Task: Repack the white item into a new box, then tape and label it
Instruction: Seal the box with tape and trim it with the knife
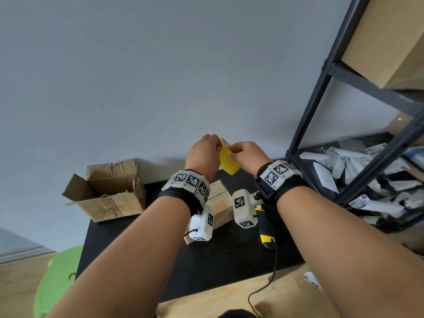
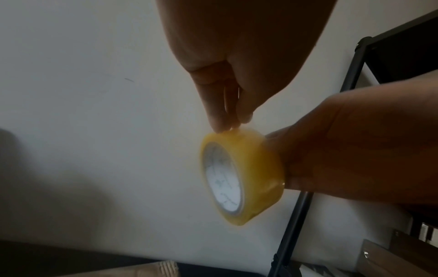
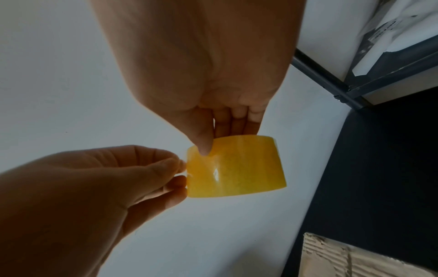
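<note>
Tape roll (image 1: pixel 229 158) up above the bench (image 1: pixel 220 260), clasped between left hand (image 1: pixel 205 150) and right hand (image 1: pixel 246 154); right thumb (image 3: pixel 204 148) pinching at its rim, both grips grasping it.

My head view looks down from above over both forearms at the black table (image 1: pixel 206 260); each wrist view faces close along its palm; all three share the tape roll (image 1: pixel 228 160) at mid-frame.

Both forearms reach forward and up, wrists close together. Left hand (image 1: pixel 205 149) has its fingers (image 2: pixel 221 116) bunched, tips touching the top edge of the tape (image 1: pixel 229 158). Right hand (image 1: pixel 246 155) pinches the roll, thumb (image 3: pixel 204 142) on its near face, fingers behind.
</note>
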A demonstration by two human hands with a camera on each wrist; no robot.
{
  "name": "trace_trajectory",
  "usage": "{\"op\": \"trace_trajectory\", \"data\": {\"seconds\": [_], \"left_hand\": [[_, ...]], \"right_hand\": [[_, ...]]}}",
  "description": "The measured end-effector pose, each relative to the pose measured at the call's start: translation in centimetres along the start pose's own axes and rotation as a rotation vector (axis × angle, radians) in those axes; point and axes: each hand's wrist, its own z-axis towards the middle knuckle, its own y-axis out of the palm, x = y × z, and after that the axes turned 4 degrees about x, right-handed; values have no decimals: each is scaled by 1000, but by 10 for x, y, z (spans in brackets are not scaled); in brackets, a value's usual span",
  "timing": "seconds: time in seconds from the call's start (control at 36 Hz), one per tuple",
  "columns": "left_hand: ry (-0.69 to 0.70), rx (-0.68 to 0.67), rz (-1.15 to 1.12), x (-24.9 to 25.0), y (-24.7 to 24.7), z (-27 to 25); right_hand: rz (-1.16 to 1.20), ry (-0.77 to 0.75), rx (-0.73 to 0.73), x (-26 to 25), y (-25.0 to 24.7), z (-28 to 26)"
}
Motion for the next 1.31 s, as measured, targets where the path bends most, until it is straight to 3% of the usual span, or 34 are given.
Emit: {"op": "trace_trajectory", "data": {"seconds": [0.25, 0.42, 0.75, 1.03, 1.31], "left_hand": [[-94, -35, -105, 1, -1, -2], [-251, -17, -224, -6, -2, 2], [-297, 12, -413, -7, -1, 4], [-303, 106, -404, -4, 2, 1], [-279, 50, -407, -9, 7, -3]], "right_hand": [[4, 3, 6, 6, -1, -2], [-71, 14, -8, 11, -2, 2], [-77, -25, 93, 14, 1, 6], [-117, -92, 146, 14, 5, 7], [-213, -79, 152, 20, 11, 5]]}}
